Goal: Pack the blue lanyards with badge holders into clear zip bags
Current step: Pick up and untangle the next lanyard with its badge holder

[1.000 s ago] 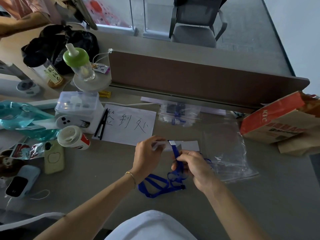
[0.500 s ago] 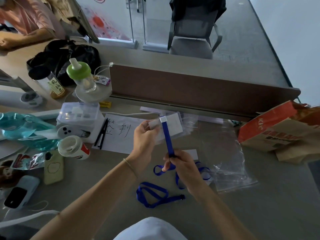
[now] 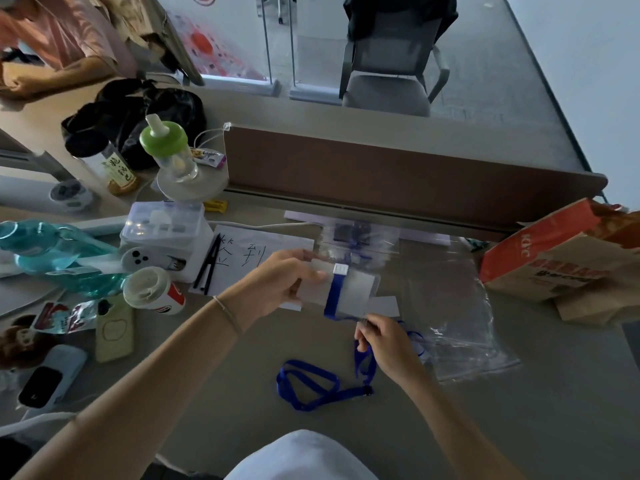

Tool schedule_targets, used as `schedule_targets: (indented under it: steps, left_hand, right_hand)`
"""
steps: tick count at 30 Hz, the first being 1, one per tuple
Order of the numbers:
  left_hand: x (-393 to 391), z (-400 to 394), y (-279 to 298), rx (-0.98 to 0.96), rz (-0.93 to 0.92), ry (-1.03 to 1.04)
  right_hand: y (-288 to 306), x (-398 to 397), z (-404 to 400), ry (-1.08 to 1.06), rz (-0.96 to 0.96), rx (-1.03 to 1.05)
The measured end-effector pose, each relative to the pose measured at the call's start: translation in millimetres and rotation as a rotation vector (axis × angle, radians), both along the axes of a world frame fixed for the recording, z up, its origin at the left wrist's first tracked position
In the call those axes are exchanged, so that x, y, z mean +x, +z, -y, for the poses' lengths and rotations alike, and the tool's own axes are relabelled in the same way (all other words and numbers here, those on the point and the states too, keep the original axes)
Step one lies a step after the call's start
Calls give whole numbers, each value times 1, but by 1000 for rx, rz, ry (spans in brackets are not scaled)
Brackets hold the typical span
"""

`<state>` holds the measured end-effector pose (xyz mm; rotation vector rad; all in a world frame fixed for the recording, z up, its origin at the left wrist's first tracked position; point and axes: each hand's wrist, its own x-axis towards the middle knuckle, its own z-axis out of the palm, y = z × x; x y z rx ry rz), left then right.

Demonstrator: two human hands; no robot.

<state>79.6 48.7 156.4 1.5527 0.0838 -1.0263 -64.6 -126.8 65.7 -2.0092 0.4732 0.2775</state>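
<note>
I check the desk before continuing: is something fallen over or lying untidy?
Yes. A paper cup lies on its side left of the hands, though no spill shows. A blue lanyard trails in loose loops on the desk below the badge holder.

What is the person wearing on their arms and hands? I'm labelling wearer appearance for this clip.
Both forearms are bare, with no sleeves in view and no gloves. The left hand has a thin, light-coloured bracelet around the wrist. The right hand shows no bracelet, watch or rings that I can make out.
</note>
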Motion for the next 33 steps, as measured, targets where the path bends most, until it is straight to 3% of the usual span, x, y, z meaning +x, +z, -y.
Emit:
schedule_targets:
  steps: [6, 12, 16, 20, 24, 27, 33]
  left_hand:
    - [-7, -8, -7, 20, -174, -349]
    - [-18, 0, -19, 240, -87, -560]
    - [-21, 6, -29, 449, 131, -596]
    - [-18, 7, -45, 564, 311, -435]
    - [-13, 7, -55, 525, 411, -178]
    - [-11, 10, -60, 439, 372, 69]
    - [-10, 9, -61, 206, 120, 479]
  right_hand:
    - [-2, 4, 18, 9, 13, -54]
    - [12, 19, 32, 27, 111, -142]
    - [22, 26, 36, 74, 130, -176]
    - [41, 27, 28, 105, 135, -148]
    - [57, 22, 12, 128, 123, -37]
    - [57, 17, -3, 121, 102, 70]
    - [45, 4, -24, 12, -4, 344]
